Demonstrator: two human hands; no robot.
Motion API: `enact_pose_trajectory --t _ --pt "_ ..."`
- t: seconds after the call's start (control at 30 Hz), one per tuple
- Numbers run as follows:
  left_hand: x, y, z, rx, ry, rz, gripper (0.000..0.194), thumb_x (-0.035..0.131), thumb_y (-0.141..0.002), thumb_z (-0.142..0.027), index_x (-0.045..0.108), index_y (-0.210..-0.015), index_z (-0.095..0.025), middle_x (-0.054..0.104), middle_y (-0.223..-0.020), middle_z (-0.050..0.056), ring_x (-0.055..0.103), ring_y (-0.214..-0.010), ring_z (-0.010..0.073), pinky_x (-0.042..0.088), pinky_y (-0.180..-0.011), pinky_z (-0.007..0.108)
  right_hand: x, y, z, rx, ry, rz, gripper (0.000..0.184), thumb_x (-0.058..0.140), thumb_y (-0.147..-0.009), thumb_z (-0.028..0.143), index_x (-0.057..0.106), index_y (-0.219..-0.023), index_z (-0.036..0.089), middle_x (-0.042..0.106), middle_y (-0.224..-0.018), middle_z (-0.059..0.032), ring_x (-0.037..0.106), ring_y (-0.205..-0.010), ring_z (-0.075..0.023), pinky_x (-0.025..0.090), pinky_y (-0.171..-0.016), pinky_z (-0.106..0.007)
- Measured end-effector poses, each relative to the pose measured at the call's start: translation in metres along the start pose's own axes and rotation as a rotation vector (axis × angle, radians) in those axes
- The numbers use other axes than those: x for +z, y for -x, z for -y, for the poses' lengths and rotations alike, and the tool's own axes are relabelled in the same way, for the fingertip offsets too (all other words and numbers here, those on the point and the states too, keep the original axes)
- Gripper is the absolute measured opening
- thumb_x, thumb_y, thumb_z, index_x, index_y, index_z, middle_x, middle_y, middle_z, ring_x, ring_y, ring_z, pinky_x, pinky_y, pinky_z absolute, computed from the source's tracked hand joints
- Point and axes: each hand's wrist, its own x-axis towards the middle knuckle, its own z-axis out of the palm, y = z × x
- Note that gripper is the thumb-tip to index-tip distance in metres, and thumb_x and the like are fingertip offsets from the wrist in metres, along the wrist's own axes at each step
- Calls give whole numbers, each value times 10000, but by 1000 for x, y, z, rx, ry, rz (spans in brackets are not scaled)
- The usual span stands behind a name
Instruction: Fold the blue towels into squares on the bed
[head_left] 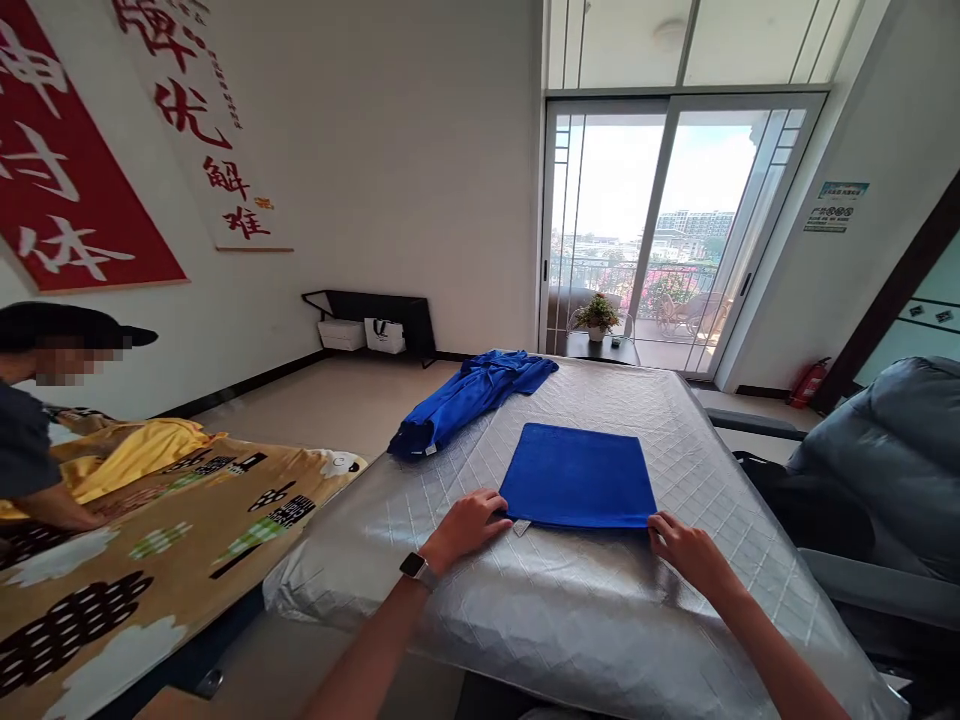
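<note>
A flat blue cloth (pixel 577 475), squared off like a folded garment or cover, lies on a silver quilted bed cover (pixel 480 610). My left hand (pixel 466 527) pinches its near left corner, beside a small white tag (pixel 522 528). At the near right corner, the fingers of my right hand (pixel 690 548) are closed on the cloth's edge. Farther back on the left of the silver cover rests a second blue cloth (pixel 480 395), loosely bunched and long. A watch is strapped on my left wrist.
At the left, a person in a black cap (pixel 71 325) leans over a bed with a patterned tan blanket (pixel 247 490). A grey armchair (pixel 892 460) stands close on the right. Behind are a potted plant (pixel 598 315), a black shelf (pixel 375 320) and glass doors (pixel 607 200).
</note>
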Motion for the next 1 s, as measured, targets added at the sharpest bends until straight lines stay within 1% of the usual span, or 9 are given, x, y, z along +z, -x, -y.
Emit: enact_pose_trajectory --t 0.1,0.27,0.37,0.5,0.57,0.67,0.83,0.93,1.0 --pt "-2 -3 2 -36 55 12 248 660 -918 -466 716 -1047 -262 712 -1116 28 662 -1057 228 484 -910 315 -6 -7 -6 5 -20 -18 289 367 -1034 204 657 -1030 202 734 -909 -45 681 -554 -136 407 -468 -238" --pt "-1 -6 2 8 -42 11 206 531 -973 -311 726 -1011 -257 718 -1039 38 678 -991 226 494 -881 327 -19 -19 -11 -1 -96 -18 307 342 -1045 229 647 -1021 204 727 -882 -46 704 -610 -157 463 -512 -243" --pt "-2 -6 -2 43 -80 -55 221 494 -980 -241 702 -1054 -249 721 -1057 45 690 -973 224 511 -883 340 -31 -24 -12 -14 -155 -27 305 347 -1037 236 649 -1001 210 725 -893 -51 703 -618 -153 512 -555 -253" --pt "-14 -9 -8 74 -53 -221 230 438 -1023 -237 646 -1121 -236 710 -1074 49 703 -938 198 542 -838 319 -54 -29 -21 -27 -252 -93 270 380 -1043 282 636 -1097 217 734 -1010 -59 704 -648 -139 569 -623 -269" --pt "-27 -14 -13 99 -34 -298 225 419 -1047 -271 623 -1135 -236 702 -1067 43 705 -894 177 554 -797 301 -69 -32 -30 -22 -272 -142 270 386 -1055 300 626 -1147 219 734 -1044 -56 709 -681 -136 580 -640 -268" --pt "-53 -24 -23 159 -15 -415 213 424 -1062 -295 603 -1168 -247 699 -1071 33 698 -844 155 566 -771 291 -98 -36 -44 -13 -233 -221 261 445 -1055 336 629 -1202 223 736 -1071 -48 724 -749 -141 590 -670 -260" --pt "-112 -43 -51 309 -25 -603 222 479 -1054 -249 596 -1243 -239 697 -1120 57 684 -1033 187 568 -906 339 -163 -40 -61 -11 -99 -331 322 522 -1034 349 609 -1331 261 723 -1162 -19 733 -926 -160 595 -856 -278" --pt "-148 -53 -70 350 -47 -653 250 493 -1051 -242 599 -1277 -246 704 -1115 52 676 -1047 186 559 -935 349 -198 -40 -75 -14 -11 -368 389 496 -1041 344 563 -1423 309 703 -1245 4 718 -1017 -166 577 -929 -272" --pt "-166 -65 -78 360 -50 -640 264 500 -1050 -262 608 -1291 -254 717 -1097 40 679 -1018 180 560 -918 341 -211 -42 -89 -15 47 -389 405 477 -1044 371 553 -1441 352 694 -1280 31 712 -1046 -164 574 -931 -257"
